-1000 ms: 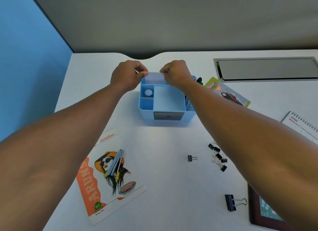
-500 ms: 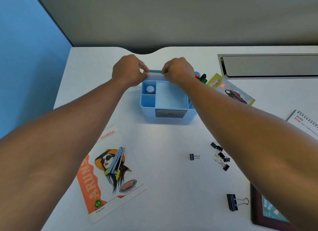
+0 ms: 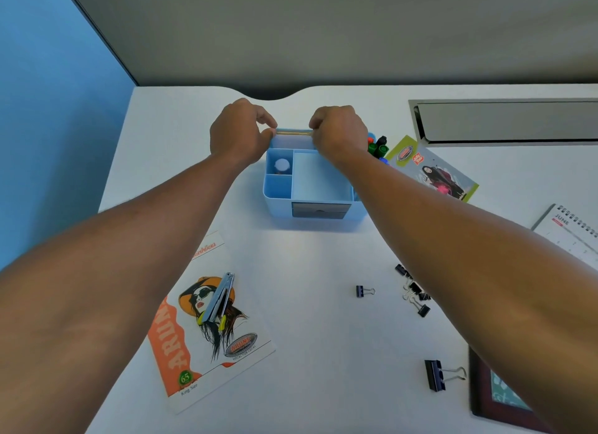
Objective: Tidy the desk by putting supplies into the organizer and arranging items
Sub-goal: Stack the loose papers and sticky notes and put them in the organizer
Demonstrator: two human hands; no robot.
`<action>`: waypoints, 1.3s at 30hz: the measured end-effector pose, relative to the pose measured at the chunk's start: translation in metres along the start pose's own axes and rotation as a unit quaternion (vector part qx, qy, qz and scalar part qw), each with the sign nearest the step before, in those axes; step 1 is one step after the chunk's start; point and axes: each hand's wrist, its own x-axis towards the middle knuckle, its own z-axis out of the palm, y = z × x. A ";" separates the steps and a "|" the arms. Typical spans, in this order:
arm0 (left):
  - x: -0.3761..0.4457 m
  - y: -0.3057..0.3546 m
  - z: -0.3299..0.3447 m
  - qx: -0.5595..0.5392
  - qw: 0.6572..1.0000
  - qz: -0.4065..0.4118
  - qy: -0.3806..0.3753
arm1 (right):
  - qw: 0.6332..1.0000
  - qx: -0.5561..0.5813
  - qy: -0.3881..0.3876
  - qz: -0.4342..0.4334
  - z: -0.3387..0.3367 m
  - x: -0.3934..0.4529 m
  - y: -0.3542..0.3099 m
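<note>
On my far left the orange leaflet [image 3: 207, 323] lies flat on the white surface [image 3: 307, 352] with the metal clipper-like tool [image 3: 219, 301] resting across it; if I sweep my left forearm back carelessly, I judge it could drag both toward the near edge.

My left hand [image 3: 238, 132] has its fingers [image 3: 270, 130] pinched on one end of a thin, pale stick-like item [image 3: 293, 132], and my right hand [image 3: 338, 131] pinches the other end. I cannot tell exactly what it is. It hangs level, right over the rear slot of the blue organizer [image 3: 310, 187]. The risk I see is misalignment: if one end drops first, or the piece is longer than the slot, it may wedge across the rim or tip out behind the organizer. Pressing down to force it could also shove the light plastic box backward.

Inside, a small white-capped bottle [image 3: 282, 165] stands in the left rear compartment; the large middle one looks bare. The markers [image 3: 377, 145] stand just beside my right wrist, and I could knock them over when I pull that hand back.

Further right, the green-edged leaflet [image 3: 433, 171], the small binder clips [image 3: 414, 293], the big binder clip [image 3: 441, 373], the calendar [image 3: 572, 229] and a dark frame [image 3: 495, 398] all lie outside the organizer, so plenty is left to do.
</note>
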 end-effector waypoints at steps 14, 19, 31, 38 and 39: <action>-0.026 0.033 -0.017 -0.049 0.999 0.014 0.001 | 0.991 0.116 0.063 0.018 -0.048 -0.022 0.018; -0.041 0.056 -0.022 -0.071 0.997 0.030 -0.005 | 0.988 0.133 0.074 0.040 -0.066 -0.043 0.038; -0.089 0.137 -0.006 -0.107 0.986 0.120 -0.051 | 0.979 0.153 0.087 0.098 -0.101 -0.100 0.101; -0.116 0.167 0.016 -0.127 0.972 0.163 -0.109 | 0.979 0.136 0.054 0.140 -0.104 -0.129 0.142; -0.120 0.171 0.020 -0.129 0.971 0.166 -0.116 | 0.979 0.135 0.048 0.147 -0.104 -0.132 0.148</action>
